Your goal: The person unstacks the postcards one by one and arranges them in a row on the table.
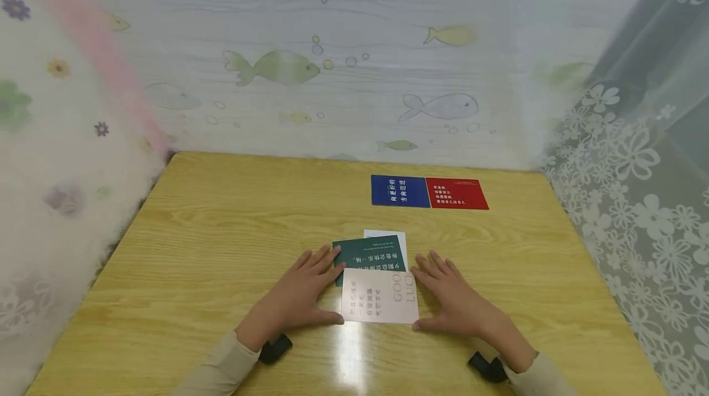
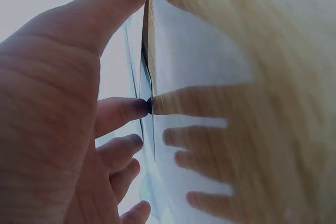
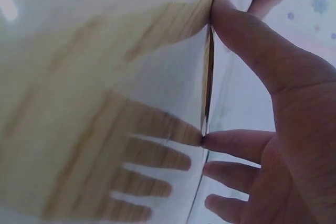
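Observation:
In the head view, a pale pink card (image 1: 379,295) with printed writing and "GOOD LUCK" lies between the two hands. It overlaps the lower part of a dark green card (image 1: 368,252), behind which a white card (image 1: 403,242) peeks out. My left hand (image 1: 299,294) is spread at the pink card's left side, thumb at the lower corner and index fingertip near the upper one. The right hand (image 1: 451,297) mirrors it along the right side. Both wrist views show the left thumb (image 2: 118,9) and right thumb (image 3: 241,30) with fingertips right at the thin card edges.
Toward the back of the glossy wooden table (image 1: 232,217), a blue card (image 1: 400,191) and a red card (image 1: 456,194) lie side by side. A fish-patterned curtain (image 1: 354,88) stands behind the table, with a floral lace cloth (image 1: 637,217) at the right.

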Motion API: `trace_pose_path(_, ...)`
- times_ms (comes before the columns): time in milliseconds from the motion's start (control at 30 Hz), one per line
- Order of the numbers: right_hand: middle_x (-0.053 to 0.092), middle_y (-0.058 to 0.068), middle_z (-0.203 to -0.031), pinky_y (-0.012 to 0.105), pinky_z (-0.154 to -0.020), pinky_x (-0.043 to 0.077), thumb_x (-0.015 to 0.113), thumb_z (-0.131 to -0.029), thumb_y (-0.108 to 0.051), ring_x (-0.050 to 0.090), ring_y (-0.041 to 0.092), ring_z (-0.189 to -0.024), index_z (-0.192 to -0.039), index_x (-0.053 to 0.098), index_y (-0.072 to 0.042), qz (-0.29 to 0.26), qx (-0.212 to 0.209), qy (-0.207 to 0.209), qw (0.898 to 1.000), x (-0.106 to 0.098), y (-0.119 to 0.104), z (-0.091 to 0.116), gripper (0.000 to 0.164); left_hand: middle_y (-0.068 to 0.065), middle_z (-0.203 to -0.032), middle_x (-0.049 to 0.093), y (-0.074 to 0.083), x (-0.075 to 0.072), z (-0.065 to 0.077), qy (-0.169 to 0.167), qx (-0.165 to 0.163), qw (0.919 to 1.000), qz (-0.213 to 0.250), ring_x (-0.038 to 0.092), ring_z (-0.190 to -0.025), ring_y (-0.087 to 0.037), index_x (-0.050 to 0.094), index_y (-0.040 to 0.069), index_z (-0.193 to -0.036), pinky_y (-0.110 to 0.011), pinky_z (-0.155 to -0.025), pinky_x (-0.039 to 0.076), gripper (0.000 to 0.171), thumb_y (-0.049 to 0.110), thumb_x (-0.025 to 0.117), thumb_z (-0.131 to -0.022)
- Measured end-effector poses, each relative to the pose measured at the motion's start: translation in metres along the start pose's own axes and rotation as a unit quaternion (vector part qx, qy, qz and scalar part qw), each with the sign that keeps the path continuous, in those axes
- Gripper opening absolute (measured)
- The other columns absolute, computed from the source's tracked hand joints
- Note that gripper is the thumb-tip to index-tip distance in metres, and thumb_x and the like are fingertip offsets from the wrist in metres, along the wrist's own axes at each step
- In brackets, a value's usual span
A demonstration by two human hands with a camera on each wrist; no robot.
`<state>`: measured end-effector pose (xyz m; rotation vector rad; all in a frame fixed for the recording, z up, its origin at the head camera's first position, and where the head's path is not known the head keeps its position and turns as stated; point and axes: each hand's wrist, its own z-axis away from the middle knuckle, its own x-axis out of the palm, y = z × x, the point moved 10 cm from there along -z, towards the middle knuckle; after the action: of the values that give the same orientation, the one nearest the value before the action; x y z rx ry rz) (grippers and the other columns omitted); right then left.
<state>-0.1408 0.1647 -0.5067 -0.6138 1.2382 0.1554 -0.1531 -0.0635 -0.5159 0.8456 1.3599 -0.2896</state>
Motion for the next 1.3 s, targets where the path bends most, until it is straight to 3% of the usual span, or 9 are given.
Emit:
trace_pose_path(200,0.032,0.014,-0.165,0.06,-0.125,0.017,0.085,-0.075,-0.057,0.014,0.041,-0.156,-0.15,0.049,-0.005,0.008,0.002,0.011,1.0,-0.001,0.0,0.0,0.098,-0.014,-0.167,0.026,0.003,-0.002,0.001,0.003,0.006,0.9998,-0.018,0.02,-0.156,-0.033,0.046,0.008,-0.153,-0.057,-0.126,0.018,0.099,0.072,0.068,-0.082)
trace_pose_path(500,0.036,0.012,-0.164,0.057,-0.124,0.023,0.087,-0.067,-0.062,0.02,0.04,-0.155,-0.146,0.055,-0.004,0.048,-0.042,0.044,0.997,-0.008,-0.008,-0.002,0.103,-0.01,-0.167,0.028,0.008,-0.001,0.002,-0.002,0.013,0.9998,-0.017,0.022,-0.156,-0.03,0.047,0.006,-0.153,-0.054,-0.126,0.021,0.102,0.074,0.069,-0.079)
trace_pose_path(867,0.048,0.008,-0.157,0.055,-0.121,0.031,0.089,-0.062,-0.061,0.032,0.035,-0.151,-0.139,0.062,-0.008,0.067,-0.094,0.126,0.985,-0.03,-0.017,0.002,0.097,-0.008,-0.168,0.026,0.005,0.0,0.001,-0.001,-0.001,0.9999,0.013,0.019,-0.157,-0.028,0.048,0.005,-0.151,-0.051,-0.127,0.017,0.109,0.077,0.072,-0.073)
trace_pose_path(1067,0.045,0.01,-0.159,0.057,-0.121,0.031,0.088,-0.066,-0.059,0.029,0.036,-0.152,-0.141,0.06,-0.009,0.047,-0.087,0.121,0.988,-0.031,-0.015,0.001,0.095,-0.01,-0.168,0.027,0.004,0.002,0.0,0.002,0.001,0.9999,0.012,0.02,-0.156,-0.031,0.049,0.005,-0.151,-0.054,-0.126,0.019,0.107,0.076,0.071,-0.074)
trace_pose_path(1300,0.035,0.012,-0.164,0.059,-0.123,0.024,0.081,-0.075,-0.061,0.021,0.039,-0.155,-0.149,0.052,-0.009,0.042,-0.065,0.078,0.994,-0.023,-0.012,-0.002,0.095,-0.014,-0.166,0.03,0.004,0.001,-0.002,0.018,0.002,0.9996,0.02,0.022,-0.155,-0.034,0.052,0.003,-0.148,-0.055,-0.125,0.021,0.1,0.069,0.075,-0.077)
